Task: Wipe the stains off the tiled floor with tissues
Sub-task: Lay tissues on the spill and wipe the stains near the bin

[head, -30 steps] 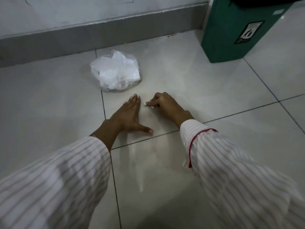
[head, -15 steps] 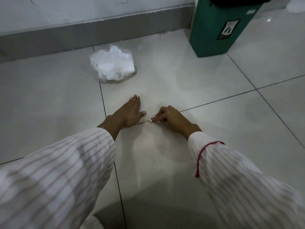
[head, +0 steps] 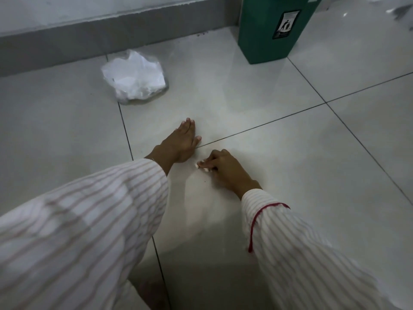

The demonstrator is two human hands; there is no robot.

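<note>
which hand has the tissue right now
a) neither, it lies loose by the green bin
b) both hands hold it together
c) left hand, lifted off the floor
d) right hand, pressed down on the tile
d: the right hand has its fingers curled over a small white tissue against the tiled floor, while the left hand lies flat on the tile with straight fingers and holds nothing.

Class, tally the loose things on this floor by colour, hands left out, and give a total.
White: 2, the tissue and the bag
Green: 1, the bin
Total: 3
</note>
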